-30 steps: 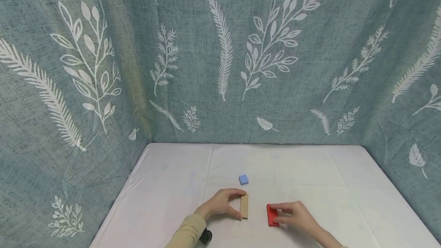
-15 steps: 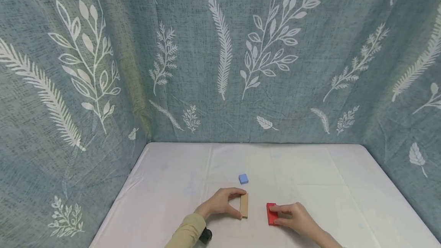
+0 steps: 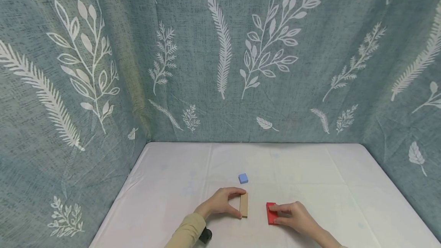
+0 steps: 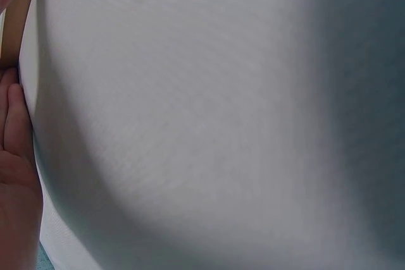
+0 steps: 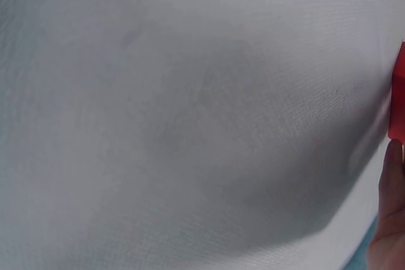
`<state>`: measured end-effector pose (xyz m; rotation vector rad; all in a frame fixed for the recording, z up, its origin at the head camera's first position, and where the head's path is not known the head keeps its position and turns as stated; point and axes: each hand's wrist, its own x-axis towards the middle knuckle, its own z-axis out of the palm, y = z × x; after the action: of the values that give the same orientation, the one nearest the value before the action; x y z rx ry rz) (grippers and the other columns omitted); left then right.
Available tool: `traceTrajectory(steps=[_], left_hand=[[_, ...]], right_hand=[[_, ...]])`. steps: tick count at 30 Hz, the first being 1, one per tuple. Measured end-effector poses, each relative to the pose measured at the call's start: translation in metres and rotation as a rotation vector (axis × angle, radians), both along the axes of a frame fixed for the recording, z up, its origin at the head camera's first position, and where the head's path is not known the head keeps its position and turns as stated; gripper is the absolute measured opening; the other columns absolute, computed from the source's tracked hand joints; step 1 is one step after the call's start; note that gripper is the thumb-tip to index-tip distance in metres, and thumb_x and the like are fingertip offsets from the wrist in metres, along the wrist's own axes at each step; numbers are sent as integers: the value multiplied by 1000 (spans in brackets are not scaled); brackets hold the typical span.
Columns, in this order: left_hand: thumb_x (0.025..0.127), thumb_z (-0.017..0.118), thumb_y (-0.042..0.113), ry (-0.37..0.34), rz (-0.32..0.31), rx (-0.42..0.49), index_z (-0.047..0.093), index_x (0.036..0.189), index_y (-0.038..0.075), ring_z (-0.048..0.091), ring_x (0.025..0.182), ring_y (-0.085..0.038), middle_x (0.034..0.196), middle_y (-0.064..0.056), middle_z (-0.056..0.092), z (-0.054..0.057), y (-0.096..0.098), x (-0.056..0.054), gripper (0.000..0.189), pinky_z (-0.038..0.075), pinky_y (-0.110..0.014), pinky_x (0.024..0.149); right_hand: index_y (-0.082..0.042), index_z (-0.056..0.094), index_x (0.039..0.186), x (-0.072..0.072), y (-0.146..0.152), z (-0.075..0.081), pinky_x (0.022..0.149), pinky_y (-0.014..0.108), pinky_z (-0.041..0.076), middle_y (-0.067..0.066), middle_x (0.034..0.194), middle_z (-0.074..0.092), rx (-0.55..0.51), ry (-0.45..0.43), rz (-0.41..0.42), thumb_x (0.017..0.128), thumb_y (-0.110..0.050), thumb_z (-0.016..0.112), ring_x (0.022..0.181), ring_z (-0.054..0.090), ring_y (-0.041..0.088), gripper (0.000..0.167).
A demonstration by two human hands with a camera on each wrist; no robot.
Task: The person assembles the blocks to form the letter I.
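Near the middle of the table in the head view lies a tan rectangular wooden block (image 3: 244,205). My left hand (image 3: 219,203) holds it lengthwise, with fingertips at the far end and thumb at the near end. In the left wrist view, only part of this tan block (image 4: 18,20) shows at the left edge. Right of it, my right hand (image 3: 297,217) pinches a red rectangular block (image 3: 270,218), its fingertips overlapping the block's right side. A corner of the red block (image 5: 398,102) shows at the right wrist view's edge. Beyond the tan block sits a small blue block (image 3: 243,178).
A white cloth (image 3: 320,171) covers the table. Blue-green leaf-patterned curtains (image 3: 206,68) enclose its back and sides. A black device (image 3: 206,236) sits by the left wrist, below the tan sleeve (image 3: 187,230).
My right fingertips have shifted slightly toward the near side on the red block, and more of its far end shows. The left hand and the tan block keep their places.
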<state>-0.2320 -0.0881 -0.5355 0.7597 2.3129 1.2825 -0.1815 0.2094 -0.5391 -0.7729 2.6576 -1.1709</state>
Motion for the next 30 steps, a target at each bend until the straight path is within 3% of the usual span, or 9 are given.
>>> traceTrajectory(steps=[12,19,30], left_hand=[[68,85,13,20,-12,8,57,129,8,50,129,-23,133,-7,58,1,-1,0,66,39,-22,111],[68,85,14,-5,4,-3,58,128,11,50,129,-19,133,-4,59,1,0,1,66,38,-21,111],[68,85,14,3,8,-4,58,128,11,51,128,-19,132,-3,59,0,-1,1,66,39,-24,112]], right_hand=[[-11,73,108,-1,-1,2,85,18,55,4,108,72,-9,22,6,79,-33,74,106,65,13,37],[-11,73,108,0,-2,2,84,28,59,4,107,73,1,19,-4,80,-32,74,105,66,13,35],[-10,73,108,0,-2,4,85,23,57,3,106,73,-1,9,-1,79,-32,75,105,66,15,36]])
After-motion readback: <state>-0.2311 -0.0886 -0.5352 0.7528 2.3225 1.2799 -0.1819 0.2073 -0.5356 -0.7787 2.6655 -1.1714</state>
